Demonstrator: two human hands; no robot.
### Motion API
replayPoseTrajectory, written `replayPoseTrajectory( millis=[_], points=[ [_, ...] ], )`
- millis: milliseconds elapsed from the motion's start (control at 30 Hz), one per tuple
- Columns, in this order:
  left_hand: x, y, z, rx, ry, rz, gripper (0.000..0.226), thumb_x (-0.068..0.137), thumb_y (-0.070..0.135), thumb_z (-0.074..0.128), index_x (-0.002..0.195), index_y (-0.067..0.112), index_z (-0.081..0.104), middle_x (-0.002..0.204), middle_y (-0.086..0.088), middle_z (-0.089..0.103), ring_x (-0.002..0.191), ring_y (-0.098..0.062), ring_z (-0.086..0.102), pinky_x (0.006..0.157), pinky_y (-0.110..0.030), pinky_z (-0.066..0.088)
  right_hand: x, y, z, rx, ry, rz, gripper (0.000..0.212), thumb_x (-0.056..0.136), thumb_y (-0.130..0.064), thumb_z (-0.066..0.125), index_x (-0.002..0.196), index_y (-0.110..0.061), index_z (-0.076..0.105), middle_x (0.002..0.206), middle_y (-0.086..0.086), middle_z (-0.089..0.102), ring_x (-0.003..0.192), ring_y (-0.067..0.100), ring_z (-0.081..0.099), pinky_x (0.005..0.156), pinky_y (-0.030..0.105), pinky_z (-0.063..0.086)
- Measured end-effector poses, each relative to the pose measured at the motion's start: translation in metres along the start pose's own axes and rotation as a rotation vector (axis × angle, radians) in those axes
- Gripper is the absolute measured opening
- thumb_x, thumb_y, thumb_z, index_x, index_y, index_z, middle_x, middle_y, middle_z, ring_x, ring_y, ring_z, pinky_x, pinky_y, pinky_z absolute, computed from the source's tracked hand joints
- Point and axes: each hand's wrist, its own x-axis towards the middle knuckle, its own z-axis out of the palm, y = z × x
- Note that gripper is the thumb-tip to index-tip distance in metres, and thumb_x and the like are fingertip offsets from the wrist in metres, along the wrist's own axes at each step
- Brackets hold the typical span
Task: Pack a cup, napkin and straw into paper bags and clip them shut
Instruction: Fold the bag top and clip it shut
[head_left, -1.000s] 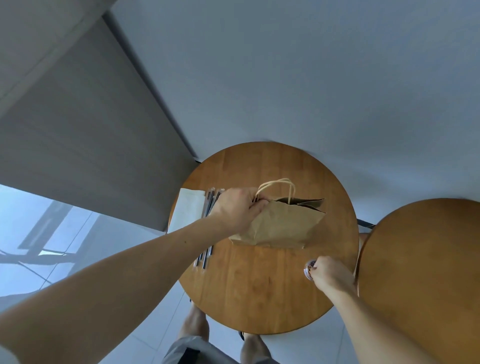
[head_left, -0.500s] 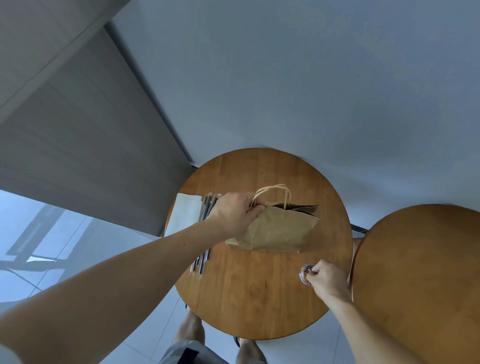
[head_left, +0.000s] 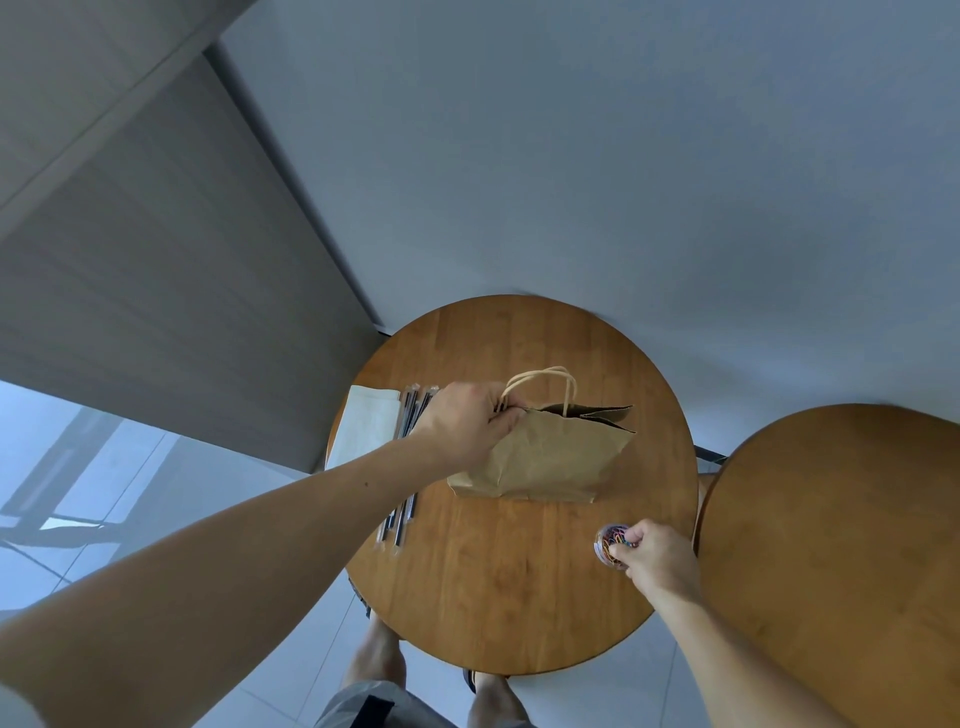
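A brown paper bag (head_left: 550, 457) stands tilted on the round wooden table (head_left: 509, 597), its mouth partly open toward the right. My left hand (head_left: 467, 426) grips the bag's top edge at its left end, by the paper handles (head_left: 540, 376). My right hand (head_left: 657, 561) is at a small clear tub of coloured paper clips (head_left: 605, 543) near the table's right edge, fingertips curled into it and pinching at the clips. What is inside the bag is hidden.
White napkins (head_left: 366, 421) lie at the table's left edge, with several wrapped dark straws (head_left: 410, 410) beside them, partly under my left forearm. A second round wooden table (head_left: 831, 545) stands close on the right. A wall runs behind.
Both hands stay where they were, the left on the bag's top and the right at the clip tub. Only the head view has shifted slightly.
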Motion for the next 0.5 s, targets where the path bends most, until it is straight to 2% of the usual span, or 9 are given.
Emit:
replayPoseTrajectory(
  millis=[100,233,333,400,500],
  points=[
    [0.000,-0.001,0.001,0.006,-0.009,-0.007,0.043,0.095,0.026,0.063,0.063,0.046,0.043,0.054,0.023,0.048,0.053,0.006,0.050,0.056,-0.004,0.038,0.000,0.003,-0.001,0.005,0.001,0.011,0.010,0.085,-0.022,0.075,0.091,-0.016,0.068,0.089,0.001,0.071,0.077,0.021,0.070,0.073,0.041,0.059],
    [-0.002,0.000,0.000,0.009,-0.014,-0.008,0.042,0.095,0.025,0.063,0.063,0.045,0.043,0.056,0.023,0.047,0.054,0.005,0.050,0.056,-0.004,0.038,-0.003,0.005,-0.001,0.034,0.010,0.015,0.004,0.089,-0.017,0.070,0.087,-0.018,0.066,0.084,0.002,0.070,0.073,0.019,0.070,0.071,0.042,0.059],
    [-0.003,0.000,-0.001,0.015,-0.009,-0.007,0.045,0.095,0.023,0.063,0.061,0.044,0.041,0.053,0.023,0.045,0.055,0.011,0.052,0.058,-0.002,0.038,-0.007,0.003,-0.003,0.114,0.015,0.004,0.013,0.092,-0.012,0.066,0.082,-0.020,0.064,0.077,0.002,0.071,0.068,0.016,0.071,0.068,0.042,0.061],
    [-0.003,0.001,-0.003,0.039,-0.040,-0.026,0.039,0.096,0.026,0.061,0.064,0.042,0.045,0.056,0.021,0.048,0.054,0.005,0.051,0.056,-0.006,0.039,-0.012,-0.004,-0.007,0.143,0.018,-0.063,0.016,0.092,-0.014,0.066,0.080,-0.024,0.063,0.071,-0.004,0.070,0.066,0.010,0.069,0.066,0.038,0.061],
    [-0.002,0.001,-0.005,0.051,-0.092,-0.060,0.017,0.097,0.030,0.059,0.081,0.034,0.060,0.064,0.018,0.055,0.063,-0.003,0.055,0.053,-0.012,0.038,-0.020,-0.028,-0.018,0.140,0.012,-0.201,0.015,0.090,-0.022,0.070,0.079,-0.031,0.065,0.068,-0.011,0.069,0.064,0.004,0.067,0.062,0.027,0.057]
  ],
)
